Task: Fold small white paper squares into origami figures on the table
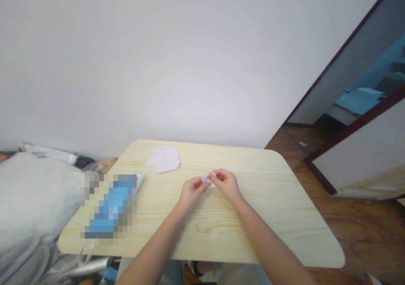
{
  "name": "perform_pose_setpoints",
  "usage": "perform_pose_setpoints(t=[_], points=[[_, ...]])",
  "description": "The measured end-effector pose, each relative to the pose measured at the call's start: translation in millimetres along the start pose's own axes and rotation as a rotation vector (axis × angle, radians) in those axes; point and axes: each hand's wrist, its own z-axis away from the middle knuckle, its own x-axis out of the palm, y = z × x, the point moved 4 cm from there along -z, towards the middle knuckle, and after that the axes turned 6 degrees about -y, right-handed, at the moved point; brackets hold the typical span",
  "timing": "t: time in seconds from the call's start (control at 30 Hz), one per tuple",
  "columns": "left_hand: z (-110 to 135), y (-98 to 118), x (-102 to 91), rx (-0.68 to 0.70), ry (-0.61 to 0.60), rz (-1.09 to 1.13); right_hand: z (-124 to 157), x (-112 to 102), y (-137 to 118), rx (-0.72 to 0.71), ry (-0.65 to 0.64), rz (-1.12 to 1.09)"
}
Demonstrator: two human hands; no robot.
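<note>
Pinching white paper point(205, 178), left hand point(190, 191) and right hand point(229, 186), well inside the edges of the table point(281, 200), open room rightward

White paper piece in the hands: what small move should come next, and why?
Probably press and smooth the white paper piece with the right hand while the left hand steadies it: the fingers of both hands pinch it above the table, and it looks possibly folded, though it is too small to be sure.

cam: head-worn | dir: fwd + dn | tbl point(284, 200): near, below | wall point(196, 65): ahead
</note>
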Motion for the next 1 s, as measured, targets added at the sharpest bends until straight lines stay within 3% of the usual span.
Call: perform_pose_setpoints(t=[0.1,0.3,0.6,0.77,1.0], points=[[-1.0,0.7,-0.7,-0.006,-0.011,0.011,-0.7,-1.0,1.5,0.006,0.008,-0.02],[-2.1,2.3,-8.4,-0.042,0.086,0.07,-1.8,-1.2,4.1,0.017,0.002,-0.063],[-0.7,1.2,-2.8,-0.085,0.014,0.207,-5.3,0.4,10.8,0.083,-0.015,-0.162],[2.0,8.8,0.7,-0.113,-0.11,0.055,-5.9,-5.2,12.3,0.095,0.03,-0.139],[2.0,4.8,-2.3,-0.136,-0.107,0.013,-7.3,-1.0,10.6,0.099,-0.062,-0.171]])
